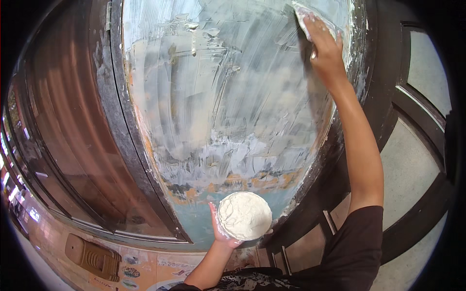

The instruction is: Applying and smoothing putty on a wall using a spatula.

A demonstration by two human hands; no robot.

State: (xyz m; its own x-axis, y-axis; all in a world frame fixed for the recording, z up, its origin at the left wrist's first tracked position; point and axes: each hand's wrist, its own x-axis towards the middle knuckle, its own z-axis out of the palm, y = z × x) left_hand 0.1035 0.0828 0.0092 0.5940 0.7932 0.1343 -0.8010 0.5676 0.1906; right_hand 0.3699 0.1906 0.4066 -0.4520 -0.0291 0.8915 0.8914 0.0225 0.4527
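Observation:
My left hand (224,234) holds a round bowl (254,239) from its left and underneath, its thumb up along the side. Thick white putty (244,216) fills the bowl nearly to the rim. Higher up, at the far right edge of the wall panel (272,92), my right hand (326,44) grips a flat, pale putty spreader (302,11) smeared with white and lays it against the surface. Streaks and patches of white putty cover much of the blue-grey panel. White smears also show on the fingers of both hands.
Dark frames border the panel on both sides. To the left is a brown glazed door (82,116); to the right, a dark frame with pale panes (412,155). A brown plastic stool (93,257) stands lower left on a printed sheet (145,271) covering the floor.

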